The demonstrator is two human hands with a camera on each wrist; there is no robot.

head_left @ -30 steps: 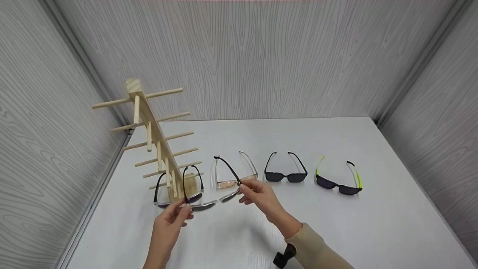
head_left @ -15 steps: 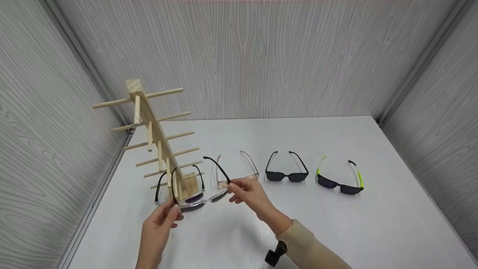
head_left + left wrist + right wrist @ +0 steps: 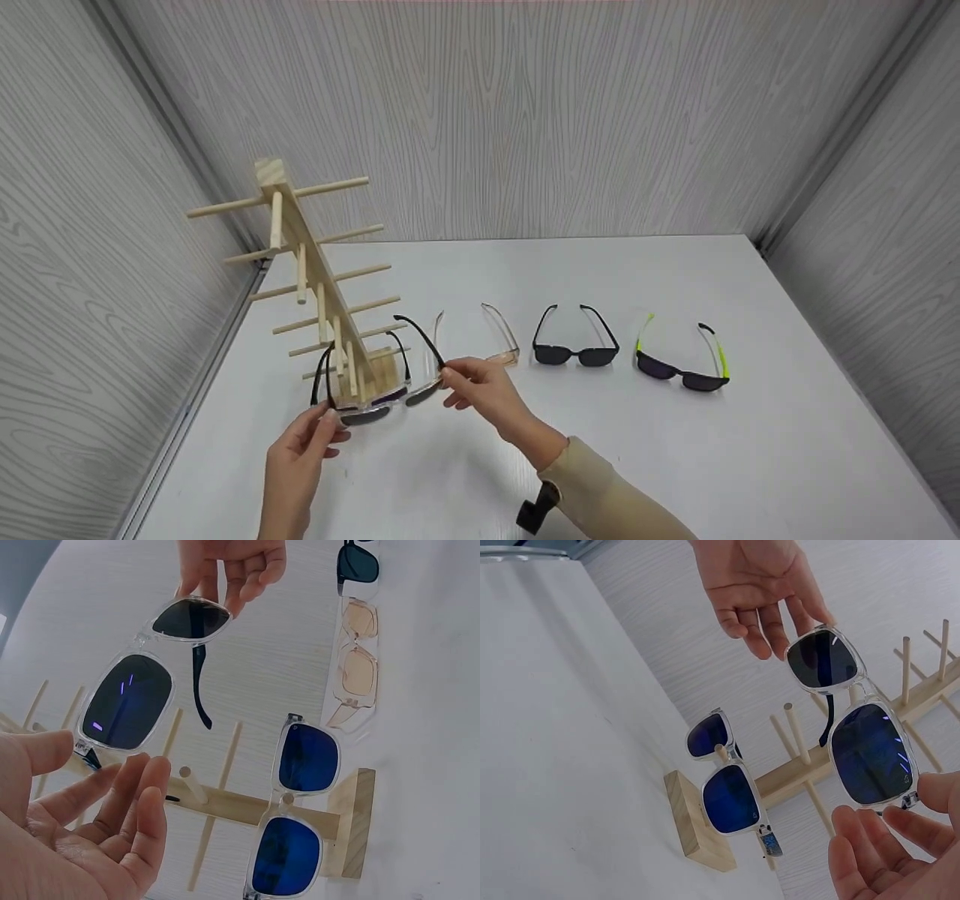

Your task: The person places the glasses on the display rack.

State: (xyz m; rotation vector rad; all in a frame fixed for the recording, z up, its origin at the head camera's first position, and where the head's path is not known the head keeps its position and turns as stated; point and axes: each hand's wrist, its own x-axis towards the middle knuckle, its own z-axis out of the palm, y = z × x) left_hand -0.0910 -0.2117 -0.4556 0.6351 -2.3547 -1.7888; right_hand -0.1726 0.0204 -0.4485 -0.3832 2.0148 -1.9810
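Note:
Clear-framed sunglasses [image 3: 127, 701] with dark lenses and black temples hang between my two hands, temples unfolded and pointing away. My left hand [image 3: 296, 450] pinches the left hinge corner between thumb and fingers. At the opposite corner, my right hand [image 3: 486, 394] pinches the frame the same way. Just behind stands a wooden peg stand [image 3: 315, 266]. On its lowest front peg rests a second clear-framed pair with blue lenses [image 3: 309, 757], partly covered by the held pair in the head view. The wrist views show a gap between the held pair and the stand's pegs.
Right of the stand, peach-tinted glasses [image 3: 510, 357] lie partly behind my right hand. Farther right are black sunglasses [image 3: 553, 355] and a black pair with neon-yellow temples [image 3: 701, 382]. Pegs stick out on several sides of the stand. Grey wood-grain walls [image 3: 480, 120] enclose the white table [image 3: 675, 465].
Both hands have moved left with the held sunglasses, bringing them in front of the lower stand and the blue-lens pair. The peach pair is now more covered. The other glasses have stayed put.

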